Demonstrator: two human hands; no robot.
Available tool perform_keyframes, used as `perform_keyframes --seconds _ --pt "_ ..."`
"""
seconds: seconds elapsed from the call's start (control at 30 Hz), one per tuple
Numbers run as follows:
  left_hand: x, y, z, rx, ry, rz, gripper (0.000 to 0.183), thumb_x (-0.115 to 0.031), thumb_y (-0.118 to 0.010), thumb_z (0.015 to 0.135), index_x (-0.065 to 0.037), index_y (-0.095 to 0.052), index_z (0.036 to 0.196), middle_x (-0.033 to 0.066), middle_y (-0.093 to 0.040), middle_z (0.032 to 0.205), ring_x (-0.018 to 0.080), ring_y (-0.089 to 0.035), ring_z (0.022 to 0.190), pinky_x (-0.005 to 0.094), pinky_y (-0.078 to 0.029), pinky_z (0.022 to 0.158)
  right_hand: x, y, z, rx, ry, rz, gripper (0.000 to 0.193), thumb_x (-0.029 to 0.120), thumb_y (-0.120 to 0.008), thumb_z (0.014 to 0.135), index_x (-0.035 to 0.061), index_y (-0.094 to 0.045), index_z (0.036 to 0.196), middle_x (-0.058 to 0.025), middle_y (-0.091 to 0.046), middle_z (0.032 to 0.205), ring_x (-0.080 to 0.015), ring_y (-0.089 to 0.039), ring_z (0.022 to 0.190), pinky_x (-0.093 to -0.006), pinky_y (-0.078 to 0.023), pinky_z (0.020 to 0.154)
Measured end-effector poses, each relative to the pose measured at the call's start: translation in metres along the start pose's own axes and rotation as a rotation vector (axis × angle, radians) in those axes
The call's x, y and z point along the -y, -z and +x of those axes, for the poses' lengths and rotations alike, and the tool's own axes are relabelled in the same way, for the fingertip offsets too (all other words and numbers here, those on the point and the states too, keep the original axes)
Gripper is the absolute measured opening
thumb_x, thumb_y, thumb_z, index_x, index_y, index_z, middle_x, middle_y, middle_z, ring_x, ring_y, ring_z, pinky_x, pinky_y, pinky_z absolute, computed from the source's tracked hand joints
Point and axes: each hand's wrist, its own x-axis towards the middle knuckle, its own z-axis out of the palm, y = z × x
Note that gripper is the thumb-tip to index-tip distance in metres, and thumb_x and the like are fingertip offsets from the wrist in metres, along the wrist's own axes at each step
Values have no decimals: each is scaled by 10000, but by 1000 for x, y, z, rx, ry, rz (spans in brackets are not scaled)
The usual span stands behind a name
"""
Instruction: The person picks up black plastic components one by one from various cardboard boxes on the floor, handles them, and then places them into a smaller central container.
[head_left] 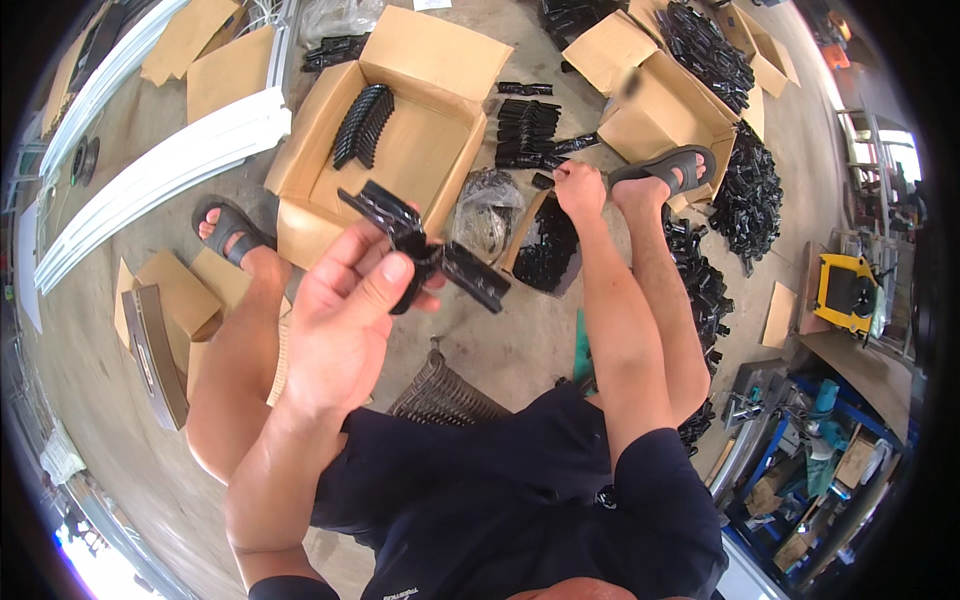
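In the head view, the only one I have, I place everything by the large open carton (425, 150). At its near side, raised above the floor, the left hand (345, 315) has thumb and fingers wrapped around the middle of a black plastic part (425, 258). Two channel-like ends stick out past the grip; I judge that holding it at the centre leaves both ends free and in sight.

To the carton's right, the right hand (580, 190) is reached out with its fingers drawn close together. From here I cannot tell whether anything is pinched between them. It is just beside a row of black parts (528, 120) on the floor, near a smaller tray-like box (520, 240) of dark pieces. A clear plastic bag (485, 215) sits between that box and the carton. I take these to be set there for easy reach.

Inside the carton, toward its left wall, a neat row of nested parts (362, 125) lies overlapped, probably to save room and keep them in order. The carton's flaps are folded back, which I read as giving clear access.

As for the held part, it lies against the left palm's finger side, with one end slanting up toward the carton and the other slanting down to the right.
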Motion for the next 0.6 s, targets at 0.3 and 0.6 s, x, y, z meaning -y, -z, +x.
perform_keyframes --seconds 0.3,0.6 --pt "13 -2 18 -28 82 -17 450 -106 -638 993 7 -501 1407 106 -680 1194 181 -665 997 351 -543 836 -72 -57 56 468 250 -379 177 201 -704 799 87 -757 924 -168 -734 1030 -359 -701 992 -463 -566 867" --pt "22 -11 22 16 70 -59 403 -322 -556 1048 -30 -571 1325 107 -672 1189 205 -652 1056 382 -542 803 -65 -24 44 403 345 -190 136 178 -691 818 108 -746 921 -146 -732 1014 -341 -690 982 -465 -547 822"
